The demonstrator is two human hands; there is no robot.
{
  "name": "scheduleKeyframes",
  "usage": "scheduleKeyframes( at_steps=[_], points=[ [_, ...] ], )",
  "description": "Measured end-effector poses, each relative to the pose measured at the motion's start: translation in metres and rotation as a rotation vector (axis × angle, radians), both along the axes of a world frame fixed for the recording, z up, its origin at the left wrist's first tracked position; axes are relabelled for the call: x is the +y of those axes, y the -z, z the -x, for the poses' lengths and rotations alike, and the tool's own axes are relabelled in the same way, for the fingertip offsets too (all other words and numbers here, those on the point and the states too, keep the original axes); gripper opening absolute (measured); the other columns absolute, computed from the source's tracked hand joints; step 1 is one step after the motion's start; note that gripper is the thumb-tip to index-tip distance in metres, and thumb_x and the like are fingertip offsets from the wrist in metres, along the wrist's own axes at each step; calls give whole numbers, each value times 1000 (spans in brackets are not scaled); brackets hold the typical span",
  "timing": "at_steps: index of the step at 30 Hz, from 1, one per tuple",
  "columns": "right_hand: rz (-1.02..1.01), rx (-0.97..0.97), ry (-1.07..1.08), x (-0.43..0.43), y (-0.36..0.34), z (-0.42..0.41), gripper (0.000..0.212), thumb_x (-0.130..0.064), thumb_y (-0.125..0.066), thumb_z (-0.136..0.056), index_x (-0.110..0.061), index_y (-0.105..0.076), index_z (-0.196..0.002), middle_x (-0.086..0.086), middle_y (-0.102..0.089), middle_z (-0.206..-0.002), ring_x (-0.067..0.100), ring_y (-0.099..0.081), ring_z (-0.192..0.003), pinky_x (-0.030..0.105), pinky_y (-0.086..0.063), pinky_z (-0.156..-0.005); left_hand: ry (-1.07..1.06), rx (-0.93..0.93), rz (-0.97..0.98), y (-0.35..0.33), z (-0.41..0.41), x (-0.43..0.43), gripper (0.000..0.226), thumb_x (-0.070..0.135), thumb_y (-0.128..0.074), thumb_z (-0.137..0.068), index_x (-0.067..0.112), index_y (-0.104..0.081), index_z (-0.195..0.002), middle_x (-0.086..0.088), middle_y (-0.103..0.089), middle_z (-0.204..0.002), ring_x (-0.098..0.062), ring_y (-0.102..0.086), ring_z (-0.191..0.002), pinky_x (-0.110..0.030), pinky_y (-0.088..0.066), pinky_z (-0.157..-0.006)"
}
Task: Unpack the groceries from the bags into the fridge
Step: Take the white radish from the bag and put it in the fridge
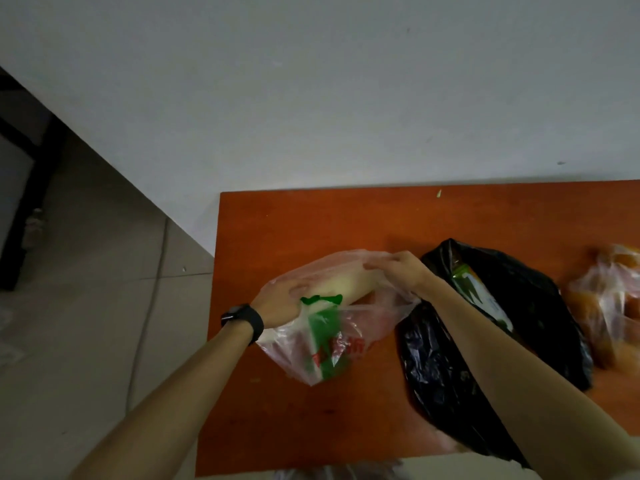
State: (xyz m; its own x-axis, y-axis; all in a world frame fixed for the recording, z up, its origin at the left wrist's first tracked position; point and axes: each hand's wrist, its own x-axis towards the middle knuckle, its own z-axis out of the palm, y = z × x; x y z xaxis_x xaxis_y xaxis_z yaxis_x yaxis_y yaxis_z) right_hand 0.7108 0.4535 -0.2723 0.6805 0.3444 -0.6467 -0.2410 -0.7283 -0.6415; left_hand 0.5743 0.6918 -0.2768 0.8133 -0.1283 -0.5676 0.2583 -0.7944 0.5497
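A clear pink-tinted plastic bag [346,344] with green and red print lies on the orange-brown table [311,216]. Inside it is a pale yellowish-white packaged item [332,284]. My left hand [277,303], with a black watch on the wrist, is pushed into the bag's left side and its fingers are hidden by the plastic. My right hand [398,268] pinches the bag's upper rim above the pale item. A black plastic bag [440,362] lies to the right, with a green and white package [481,296] showing in its mouth.
A third clear bag [609,306] with orange-brown contents sits at the table's right edge. A white wall [311,98] rises behind the table. Grey tiled floor [86,306] lies to the left, with a dark frame at the far left.
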Motion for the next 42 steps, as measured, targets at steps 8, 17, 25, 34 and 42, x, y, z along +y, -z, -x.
scheduleKeyframes(
  at_steps=[8,17,25,34,42],
  points=[
    [136,-860,-589,10,-43,36,25,-35,-54,-100,-25,-72,-114,-9,-69,-118,19,-70,-92,37,-59,-71,-253,-193,-7,-28,6,18,37,17,-49,-98,37,-66,-123,12,-62,-127,-6,-55,-52,-15,-44,-45],
    [579,-618,-935,-4,-8,43,108,-43,-62,-84,-22,14,-157,8,-7,-165,35,-11,-151,58,-11,-120,365,-125,-537,4,14,13,110,72,-59,-77,24,-2,-157,-12,-23,-159,-32,-21,-146,-49,-13,-121],
    [355,-350,-724,-11,31,6,110,-42,-79,-73,-27,-10,-157,2,-19,-161,29,-16,-149,50,-22,-118,366,-150,-442,47,29,20,121,60,-63,-82,26,31,-149,-10,17,-164,-29,11,-152,-45,7,-121],
    [-97,35,419,4,51,-3,15,-30,-75,-85,-22,-79,-97,2,-67,-116,22,-59,-102,37,-49,-82,44,-11,-97,60,29,9,117,53,-79,-67,31,-6,-156,-1,-20,-160,-22,-24,-146,-40,-36,-115],
    [178,-224,146,-4,55,-11,25,-28,-55,-102,-20,-66,-124,1,-66,-108,14,-61,-79,22,-50,-62,12,193,-19,26,-15,16,74,9,-66,-83,19,-38,-150,-7,-41,-139,-20,-53,-106,-35,-52,-87]
  ],
)
